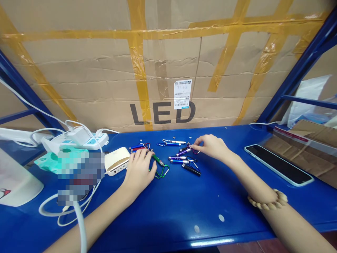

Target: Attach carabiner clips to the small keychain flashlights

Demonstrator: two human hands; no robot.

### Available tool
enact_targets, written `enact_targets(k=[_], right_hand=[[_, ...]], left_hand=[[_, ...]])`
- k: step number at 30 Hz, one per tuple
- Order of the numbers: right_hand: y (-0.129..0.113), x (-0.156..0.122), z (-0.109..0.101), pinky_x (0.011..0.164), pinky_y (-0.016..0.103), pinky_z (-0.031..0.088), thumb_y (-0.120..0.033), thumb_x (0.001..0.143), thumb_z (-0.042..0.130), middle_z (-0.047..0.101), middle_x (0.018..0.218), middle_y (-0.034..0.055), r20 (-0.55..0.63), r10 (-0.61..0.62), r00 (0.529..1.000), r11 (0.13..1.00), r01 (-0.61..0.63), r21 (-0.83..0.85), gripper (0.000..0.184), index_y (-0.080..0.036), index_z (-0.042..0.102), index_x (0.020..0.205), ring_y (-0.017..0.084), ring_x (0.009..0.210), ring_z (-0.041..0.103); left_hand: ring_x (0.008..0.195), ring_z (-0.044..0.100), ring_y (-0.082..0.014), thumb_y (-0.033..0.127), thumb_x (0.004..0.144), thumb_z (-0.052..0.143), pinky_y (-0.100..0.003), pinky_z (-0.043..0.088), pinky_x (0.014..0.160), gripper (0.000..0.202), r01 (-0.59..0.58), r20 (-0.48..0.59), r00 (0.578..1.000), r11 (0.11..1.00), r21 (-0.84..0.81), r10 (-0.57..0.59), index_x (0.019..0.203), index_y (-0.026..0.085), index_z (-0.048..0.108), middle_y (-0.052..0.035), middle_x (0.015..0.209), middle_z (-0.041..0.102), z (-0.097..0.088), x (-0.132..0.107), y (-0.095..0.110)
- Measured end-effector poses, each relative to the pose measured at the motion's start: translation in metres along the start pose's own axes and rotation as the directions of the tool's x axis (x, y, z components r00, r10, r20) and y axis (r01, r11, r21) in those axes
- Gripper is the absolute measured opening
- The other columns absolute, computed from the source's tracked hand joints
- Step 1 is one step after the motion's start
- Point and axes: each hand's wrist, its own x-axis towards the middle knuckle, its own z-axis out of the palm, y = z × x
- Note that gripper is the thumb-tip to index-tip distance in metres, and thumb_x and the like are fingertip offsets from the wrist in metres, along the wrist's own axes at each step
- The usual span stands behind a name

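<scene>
Glossy blue painted-metal shelf [168, 218]; smooth anodised-metal keychain flashlights [179, 152] with shiny metal carabiners [158, 176]; matt, creased corrugated cardboard [79, 70] under glossy amber packing tape [137, 52]; smooth white plastic power strip [92, 141].

Head camera looks forward, down onto blue shelf [168, 218].

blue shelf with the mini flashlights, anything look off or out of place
Small round metal discs, perhaps button cells, lie loose on the blue shelf behind the carabiner flashlights. Two pale oval marks on the shelf's front look like chipped paint.
</scene>
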Motion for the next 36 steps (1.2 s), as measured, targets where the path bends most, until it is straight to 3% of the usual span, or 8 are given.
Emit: enact_targets(k=[5,10,13,17,22,25,30,36], right_hand=[[0.001,0.001,-0.002,0.052,0.025,0.035,-0.045,0.085,0.048,0.069,0.079,0.0008,-0.240,0.063,0.969,0.994,-0.039,0.105,0.028,-0.025,0.067,0.082,0.018,0.072,0.062],[0.001,0.002,0.001,0.051,0.024,0.033,-0.041,0.087,0.046,0.068,0.088,0.0011,-0.471,0.077,0.879,0.976,0.031,0.216,0.027,-0.022,0.064,0.082,0.015,0.070,0.061],[0.001,0.002,0.002,0.051,0.024,0.033,-0.042,0.086,0.048,0.067,0.087,0.0009,-0.473,0.070,0.878,0.975,0.040,0.220,0.027,-0.021,0.064,0.079,0.014,0.068,0.061],[0.001,0.002,0.004,0.052,0.024,0.035,-0.040,0.086,0.048,0.068,0.088,0.0014,-0.447,0.039,0.894,0.974,0.066,0.217,0.026,-0.021,0.065,0.079,0.015,0.069,0.062],[0.000,0.002,0.001,0.056,0.025,0.038,-0.040,0.087,0.045,0.068,0.070,0.0006,-0.426,0.120,0.897,0.949,0.022,0.314,0.028,-0.024,0.067,0.087,0.017,0.063,0.062],[-0.001,0.002,0.001,0.056,0.025,0.038,-0.039,0.087,0.045,0.070,0.075,0.0005,-0.423,0.112,0.899,0.953,0.024,0.303,0.027,-0.024,0.067,0.086,0.017,0.064,0.063],[-0.004,0.001,0.004,0.053,0.024,0.036,-0.039,0.087,0.044,0.071,0.082,-0.0006,-0.399,0.062,0.915,0.971,0.037,0.236,0.027,-0.025,0.067,0.086,0.017,0.068,0.064],[-0.006,0.000,0.003,0.053,0.024,0.034,-0.039,0.087,0.044,0.071,0.078,-0.0003,-0.389,0.060,0.919,0.982,0.017,0.190,0.027,-0.025,0.067,0.087,0.018,0.070,0.064]], left_hand=[[0.114,0.048,-0.0386,0.032,0.085,0.041,-0.052,0.036,0.092,0.038,0.135,-0.064,0.990,0.967,0.217,-0.124,0.110,0.010,0.058,-0.0198,0.112,0.061,0.016,-0.004,-0.015],[0.112,0.052,-0.0383,0.036,0.088,0.037,-0.051,0.035,0.095,0.048,0.141,0.037,0.988,0.965,0.223,-0.153,0.115,0.003,0.058,-0.0237,0.111,0.063,0.020,-0.006,-0.014],[0.109,0.055,-0.0350,0.036,0.090,0.036,-0.049,0.037,0.095,0.049,0.085,0.107,0.989,0.983,0.161,-0.103,0.119,0.002,0.055,-0.0234,0.112,0.062,0.015,-0.006,-0.007],[0.109,0.054,-0.0308,0.037,0.091,0.034,-0.047,0.040,0.093,0.048,0.020,0.137,0.990,0.999,0.035,-0.025,0.126,0.008,0.050,-0.0173,0.112,0.062,0.011,-0.007,0.001],[0.123,0.043,-0.0347,0.035,0.090,0.035,-0.050,0.036,0.098,0.047,0.139,0.019,0.990,0.982,0.129,-0.142,0.125,0.008,0.050,-0.0194,0.127,0.054,0.017,-0.003,-0.013],[0.126,0.039,-0.0358,0.035,0.089,0.034,-0.051,0.035,0.098,0.047,0.188,-0.008,0.982,0.969,0.162,-0.189,0.123,0.009,0.052,-0.0182,0.129,0.053,0.019,0.005,-0.034],[0.125,0.041,-0.0358,0.032,0.088,0.035,-0.054,0.029,0.100,0.044,0.163,0.114,0.977,0.978,0.130,-0.178,0.119,0.009,0.056,-0.0174,0.126,0.056,0.017,0.014,-0.057],[0.117,0.051,-0.0291,0.026,0.090,0.034,-0.049,0.031,0.100,0.039,0.082,0.207,0.975,0.997,0.015,-0.083,0.117,0.010,0.057,-0.0159,0.124,0.058,0.013,0.017,-0.046]])
